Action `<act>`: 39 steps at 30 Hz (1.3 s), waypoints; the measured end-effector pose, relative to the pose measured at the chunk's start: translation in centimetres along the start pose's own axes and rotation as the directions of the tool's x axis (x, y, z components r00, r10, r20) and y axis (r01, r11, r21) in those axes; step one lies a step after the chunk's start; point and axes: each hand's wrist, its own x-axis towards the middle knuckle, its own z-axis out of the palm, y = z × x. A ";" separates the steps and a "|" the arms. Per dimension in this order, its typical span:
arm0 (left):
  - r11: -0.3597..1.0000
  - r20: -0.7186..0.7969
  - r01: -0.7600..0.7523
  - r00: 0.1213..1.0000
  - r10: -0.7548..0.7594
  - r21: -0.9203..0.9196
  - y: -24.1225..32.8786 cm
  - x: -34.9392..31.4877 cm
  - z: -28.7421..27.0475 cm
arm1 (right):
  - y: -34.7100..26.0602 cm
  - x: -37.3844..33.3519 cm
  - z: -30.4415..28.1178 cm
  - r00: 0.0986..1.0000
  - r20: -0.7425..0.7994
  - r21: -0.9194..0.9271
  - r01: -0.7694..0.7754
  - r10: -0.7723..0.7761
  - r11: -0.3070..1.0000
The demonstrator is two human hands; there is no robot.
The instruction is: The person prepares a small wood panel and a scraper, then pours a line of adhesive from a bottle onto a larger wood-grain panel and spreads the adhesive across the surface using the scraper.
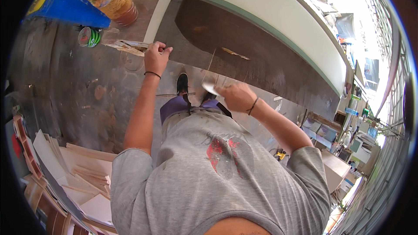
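My left hand [156, 58] is closed, its fingers curled at the near left corner of a long dark brown board [283, 67]. What it pinches, if anything, is hidden. My right hand [238, 97] grips a tool with a pale, shiny, flat blade, like a scraper [210, 88], in front of the board's near edge; motion blurs it. A wide, darker, smooth-looking patch covers much of the board. On it lies a thin yellow-brown sliver [235, 53], with a fine pale line to its left.
A white panel with a green edge [270, 13] runs behind the board. At the far left are a blue bin [72, 4], a wrapped brown roll-like bundle [111, 0] and a green tin [89, 37]. Cut wood sheets [87, 169] lean at lower left. Cluttered shelves [352, 148] stand at right.
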 end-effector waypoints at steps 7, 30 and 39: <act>0.996 0.009 0.052 0.999 -0.051 -0.067 0.4 0.1 -0.2 | 1.9 7.2 -6.4 0.985 -0.164 -0.138 -0.078 0.055 0.987; 0.978 -0.013 0.112 0.993 -0.116 -0.176 0.1 0.0 -0.4 | 0.8 3.7 -10.4 0.837 -0.388 0.191 -0.336 0.386 0.922; 0.978 0.121 0.175 0.979 -0.161 -0.112 1.0 0.4 -0.9 | 5.8 3.3 -1.9 0.894 -0.309 0.015 -0.338 0.325 0.941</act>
